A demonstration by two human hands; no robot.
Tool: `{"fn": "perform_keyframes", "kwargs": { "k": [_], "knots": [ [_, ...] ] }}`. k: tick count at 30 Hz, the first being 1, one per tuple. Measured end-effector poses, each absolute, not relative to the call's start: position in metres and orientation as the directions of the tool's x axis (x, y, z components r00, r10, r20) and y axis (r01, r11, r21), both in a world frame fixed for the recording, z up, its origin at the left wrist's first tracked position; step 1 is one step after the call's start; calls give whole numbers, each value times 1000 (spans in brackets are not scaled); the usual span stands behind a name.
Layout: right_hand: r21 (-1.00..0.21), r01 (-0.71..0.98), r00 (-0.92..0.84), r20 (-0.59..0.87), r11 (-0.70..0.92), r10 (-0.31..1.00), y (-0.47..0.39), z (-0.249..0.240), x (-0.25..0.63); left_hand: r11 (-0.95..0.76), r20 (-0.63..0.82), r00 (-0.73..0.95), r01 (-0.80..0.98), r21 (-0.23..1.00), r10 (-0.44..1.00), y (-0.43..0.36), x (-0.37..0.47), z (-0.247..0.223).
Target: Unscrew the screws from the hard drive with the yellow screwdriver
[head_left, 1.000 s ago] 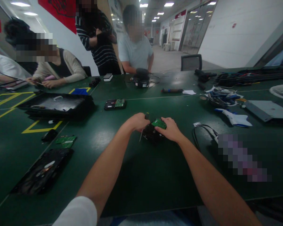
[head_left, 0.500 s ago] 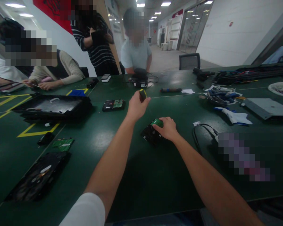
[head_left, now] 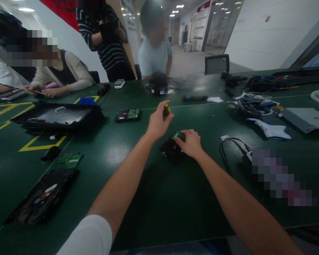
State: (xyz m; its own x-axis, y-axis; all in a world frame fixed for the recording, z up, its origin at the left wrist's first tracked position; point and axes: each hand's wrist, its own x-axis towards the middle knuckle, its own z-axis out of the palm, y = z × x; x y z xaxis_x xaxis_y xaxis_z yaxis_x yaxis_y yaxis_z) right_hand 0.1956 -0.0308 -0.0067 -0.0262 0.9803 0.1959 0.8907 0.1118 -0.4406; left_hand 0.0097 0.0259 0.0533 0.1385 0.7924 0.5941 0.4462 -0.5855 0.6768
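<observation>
My left hand (head_left: 160, 121) is closed around a yellow-and-black handle (head_left: 167, 110), seemingly a screwdriver; its shaft does not show. It is raised just beyond a black hard drive (head_left: 170, 150) on the table. Gripping the drive's right side is my right hand (head_left: 191, 143), its thumb beside a green circuit board (head_left: 178, 135) on the drive. Fingers hide part of the drive and board. A second drive with a green board (head_left: 128, 115) lies farther off to the left.
On the green table (head_left: 154, 212), a black drive casing (head_left: 46, 196) and loose circuit board (head_left: 70, 160) lie left. A black tray (head_left: 58, 118) stands behind them. At right are a cable (head_left: 222, 152), white-blue gloves (head_left: 275, 130) and a metal box (head_left: 305, 119). People are across the table.
My left hand has shifted slightly right with the handle, which now appears turned in my fingers. My right hand keeps its grip on the hard drive. The view has moved slightly.
</observation>
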Motion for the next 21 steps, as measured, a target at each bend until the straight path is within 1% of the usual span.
{"fn": "perform_keyframes", "kwargs": {
  "k": [10, 21],
  "knots": [
    [-459, 884, 11, 205, 86, 979, -34, -3, 191, -612, 623, 135, 434, 662, 770, 22, 15, 54],
    [-469, 877, -5, 201, 100, 980, -34, -5, 194, -587, 589, 147, 432, 684, 795, 17, 21, 55]
  ]
}}
